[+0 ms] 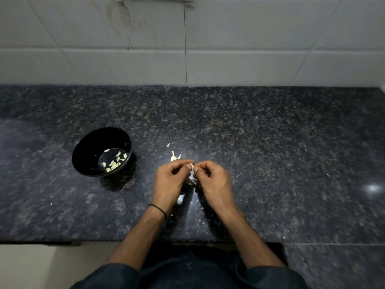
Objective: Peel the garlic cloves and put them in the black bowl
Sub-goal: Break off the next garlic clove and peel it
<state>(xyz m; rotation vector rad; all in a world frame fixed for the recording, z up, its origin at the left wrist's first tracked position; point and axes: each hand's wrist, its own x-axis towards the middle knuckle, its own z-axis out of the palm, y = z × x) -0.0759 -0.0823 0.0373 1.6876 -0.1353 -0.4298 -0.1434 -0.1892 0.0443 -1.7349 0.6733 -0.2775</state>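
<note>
Both hands meet over the table [270, 132], with a pale garlic clove [193, 167] pinched between them. The left hand [173, 178] holds it with curled fingers [179, 163] and thumb, while the right hand [214, 180] curls in and pinches the same clove, apparently picking at its skin. The black bowl [87, 142] stands well to the left, with about a dozen peeled cloves [113, 163] on its bottom. A couple of unpeeled cloves [174, 156] lie just beyond the hands, and papery skin scraps [180, 198] litter the table beneath the wrists. The job looks well advanced: this clove and those few remain
</note>
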